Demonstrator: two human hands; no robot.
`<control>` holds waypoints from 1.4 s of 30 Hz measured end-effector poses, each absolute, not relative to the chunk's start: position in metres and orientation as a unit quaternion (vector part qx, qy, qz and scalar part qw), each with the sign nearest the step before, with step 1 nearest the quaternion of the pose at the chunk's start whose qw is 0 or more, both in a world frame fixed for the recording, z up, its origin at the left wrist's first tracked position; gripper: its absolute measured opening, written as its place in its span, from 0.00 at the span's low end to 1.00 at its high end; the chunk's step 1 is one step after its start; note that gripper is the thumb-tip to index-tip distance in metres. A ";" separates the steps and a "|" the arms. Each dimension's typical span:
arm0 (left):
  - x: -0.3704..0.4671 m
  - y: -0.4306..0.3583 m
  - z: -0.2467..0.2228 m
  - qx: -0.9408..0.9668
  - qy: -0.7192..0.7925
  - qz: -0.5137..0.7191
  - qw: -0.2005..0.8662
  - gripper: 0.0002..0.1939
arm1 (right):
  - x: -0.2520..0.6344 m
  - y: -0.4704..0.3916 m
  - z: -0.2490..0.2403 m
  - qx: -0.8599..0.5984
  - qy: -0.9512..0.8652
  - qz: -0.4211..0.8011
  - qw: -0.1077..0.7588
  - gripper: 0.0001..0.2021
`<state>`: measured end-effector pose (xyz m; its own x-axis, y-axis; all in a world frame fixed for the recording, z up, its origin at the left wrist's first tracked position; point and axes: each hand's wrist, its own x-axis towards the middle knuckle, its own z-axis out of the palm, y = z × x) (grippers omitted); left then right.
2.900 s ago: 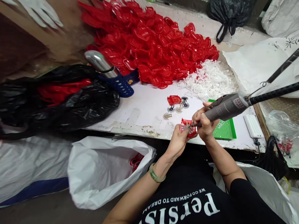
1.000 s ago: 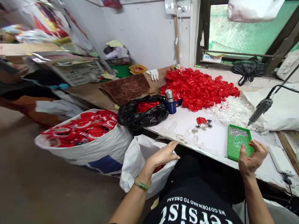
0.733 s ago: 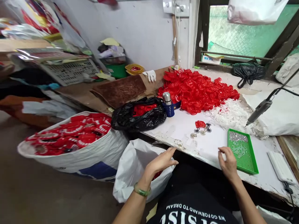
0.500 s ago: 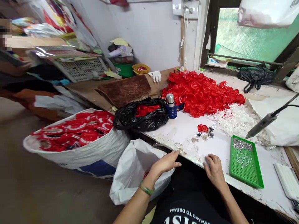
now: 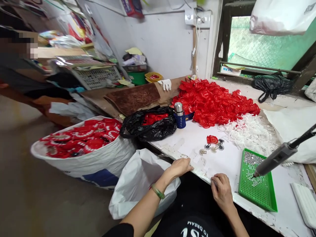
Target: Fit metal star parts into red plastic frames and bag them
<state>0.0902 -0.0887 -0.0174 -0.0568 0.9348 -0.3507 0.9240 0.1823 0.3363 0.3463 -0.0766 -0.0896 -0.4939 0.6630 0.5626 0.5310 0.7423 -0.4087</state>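
Observation:
My left hand (image 5: pixel 182 167), a green bangle on its wrist, lies at the front edge of the white worktable (image 5: pixel 177 144). Its fingers are bent down over that edge. Farther right along the edge is my right hand (image 5: pixel 222 191), fingers curled in towards the thumb; whatever lies between them I cannot make out. Beyond the hands a red plastic piece (image 5: pixel 212 139) lies among several small fan-toothed pieces (image 5: pixel 213 149), some black, some beige. To the right, a green perforated tray (image 5: pixel 263 197) holds small silvery bits, and an electric screwdriver (image 5: pixel 275 160) hangs over it.
Behind are a heap of red plastic pieces (image 5: pixel 212 102) and a white pile (image 5: pixel 249 133). A flask (image 5: pixel 179 115) stands by a black bag (image 5: pixel 153 130). Left of the table are a full white sack (image 5: pixel 98 164) and an open white bag (image 5: pixel 130 187). Another person (image 5: pixel 14 65) is far left.
My left hand has gone from stretched fingers to bent ones at the table edge. My right hand has shifted slightly nearer and its fingers have curled. The view has shifted slightly; the screwdriver hangs lower over the tray.

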 end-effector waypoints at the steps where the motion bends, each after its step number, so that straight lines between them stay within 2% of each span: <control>1: 0.091 -0.086 -0.016 0.635 0.730 0.012 0.253 0.15 | 0.347 -0.076 -0.089 -0.338 -0.864 0.096 0.360 0.08; 11: 0.102 -0.064 -0.007 0.622 0.749 0.032 0.227 0.16 | 0.346 -0.072 -0.092 -0.361 -0.845 0.080 0.387 0.06; 18: 0.109 -0.021 -0.024 0.661 0.712 0.082 0.222 0.20 | 0.353 -0.045 -0.069 -0.427 -0.817 0.182 0.342 0.09; 21: 0.122 0.000 -0.034 0.681 0.686 0.097 0.239 0.18 | 0.343 0.003 -0.044 -0.449 -0.828 0.172 0.287 0.12; 24: 0.133 0.012 -0.047 0.705 0.645 0.150 0.254 0.17 | 0.313 0.065 -0.023 -0.421 -0.875 0.143 0.193 0.16; 27: 0.136 0.013 -0.059 0.718 0.596 0.228 0.276 0.24 | 0.273 0.122 -0.015 -0.387 -0.908 0.149 0.061 0.25; 29: 0.132 0.008 -0.066 0.719 0.561 0.275 0.305 0.30 | 0.253 0.150 -0.015 -0.376 -0.910 0.171 0.007 0.32; 31: 0.124 0.002 -0.072 0.705 0.529 0.326 0.343 0.32 | 0.241 0.168 -0.014 -0.377 -0.908 0.185 -0.018 0.35; 34: 0.113 -0.003 -0.079 0.616 0.528 0.416 0.411 0.30 | 0.235 0.170 -0.010 -0.392 -0.902 0.178 -0.006 0.33; 37: 0.108 0.001 -0.076 0.444 0.522 0.538 0.490 0.28 | 0.226 0.139 -0.008 -0.445 -0.869 0.186 0.112 0.31; 39: 0.109 0.008 -0.068 0.336 0.460 0.614 0.547 0.27 | 0.218 0.107 -0.011 -0.465 -0.841 0.208 0.183 0.30; 42: 0.108 0.012 -0.058 0.198 0.395 0.680 0.585 0.23 | 0.216 0.070 -0.016 -0.386 -0.880 0.218 0.171 0.31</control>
<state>0.1076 0.0121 -0.0583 -0.2378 0.9520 -0.1929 -0.6388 -0.0037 0.7693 0.2160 0.0701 -0.0160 -0.6439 0.7533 0.1336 0.6043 0.6078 -0.5152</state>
